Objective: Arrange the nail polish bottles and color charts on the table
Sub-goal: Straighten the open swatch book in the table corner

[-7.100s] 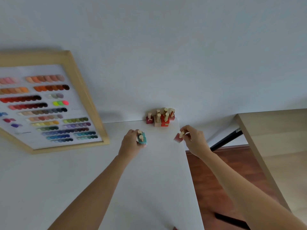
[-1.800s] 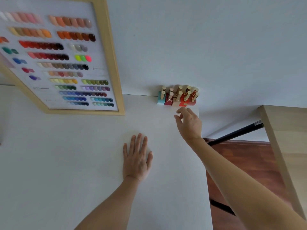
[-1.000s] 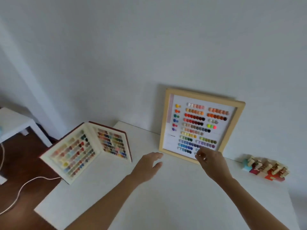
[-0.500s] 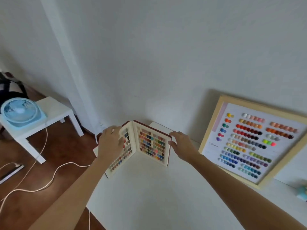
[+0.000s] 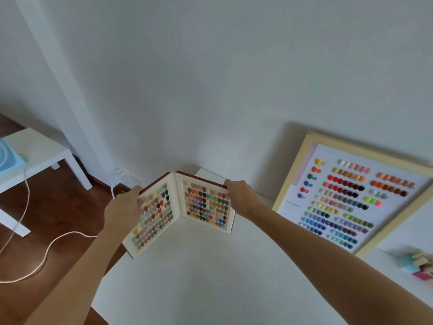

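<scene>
An open folding color chart book [image 5: 201, 205] with a dark red cover stands upright at the far left corner of the white table [image 5: 210, 277]. My left hand [image 5: 124, 207] grips its left page edge. My right hand [image 5: 241, 195] grips the top right corner of its right page. A large wood-framed color chart [image 5: 346, 195] leans against the wall to the right. A cluster of nail polish bottles [image 5: 419, 266] stands at the far right edge of the view, blurred.
Left of the table, a low white side table [image 5: 42, 156] carries a light blue fan [image 5: 9, 158]. A white cable [image 5: 46, 249] trails over the brown wood floor. The table's left edge runs just below the book.
Both hands have closed on the folding chart book's outer edges, the right hand moving up to its top corner. The view shifted slightly right.
</scene>
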Tool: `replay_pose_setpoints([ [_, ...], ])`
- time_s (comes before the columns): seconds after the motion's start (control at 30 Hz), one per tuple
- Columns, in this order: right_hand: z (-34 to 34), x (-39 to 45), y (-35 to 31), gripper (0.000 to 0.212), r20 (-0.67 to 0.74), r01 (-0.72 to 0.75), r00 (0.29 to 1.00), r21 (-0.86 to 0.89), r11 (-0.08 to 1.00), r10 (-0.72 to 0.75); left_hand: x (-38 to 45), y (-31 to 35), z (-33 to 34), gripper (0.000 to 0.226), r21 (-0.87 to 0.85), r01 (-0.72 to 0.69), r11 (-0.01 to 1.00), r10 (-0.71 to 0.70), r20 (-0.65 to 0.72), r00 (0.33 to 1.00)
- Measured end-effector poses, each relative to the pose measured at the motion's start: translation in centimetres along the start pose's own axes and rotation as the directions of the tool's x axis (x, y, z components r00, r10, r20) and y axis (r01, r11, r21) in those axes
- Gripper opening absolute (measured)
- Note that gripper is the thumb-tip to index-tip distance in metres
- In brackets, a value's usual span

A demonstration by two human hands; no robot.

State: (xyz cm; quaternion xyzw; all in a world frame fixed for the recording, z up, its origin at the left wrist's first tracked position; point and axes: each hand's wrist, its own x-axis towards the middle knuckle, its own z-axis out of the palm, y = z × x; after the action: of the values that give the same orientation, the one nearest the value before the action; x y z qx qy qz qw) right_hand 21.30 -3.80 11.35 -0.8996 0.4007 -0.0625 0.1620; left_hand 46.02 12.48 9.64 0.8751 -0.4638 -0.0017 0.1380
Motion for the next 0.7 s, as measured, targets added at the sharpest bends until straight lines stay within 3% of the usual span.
replay_pose_setpoints([
  [0.43,-6.9,4.9,7.6,0.015,-0.121,-0.154,0.982,-0.084,0.985,0.143,8.9,8.4,0.4,0.018,-0.069,-0.222,0.973,0.213,-0.122,0.969],
  [0.7,-6.2,7.4,10.9,0.019,-0.13,-0.235,0.967,-0.115,0.965,0.22,11.8,11.5,2.8,0.017,-0.074,-0.222,0.972,0.22,-0.038,0.975],
])
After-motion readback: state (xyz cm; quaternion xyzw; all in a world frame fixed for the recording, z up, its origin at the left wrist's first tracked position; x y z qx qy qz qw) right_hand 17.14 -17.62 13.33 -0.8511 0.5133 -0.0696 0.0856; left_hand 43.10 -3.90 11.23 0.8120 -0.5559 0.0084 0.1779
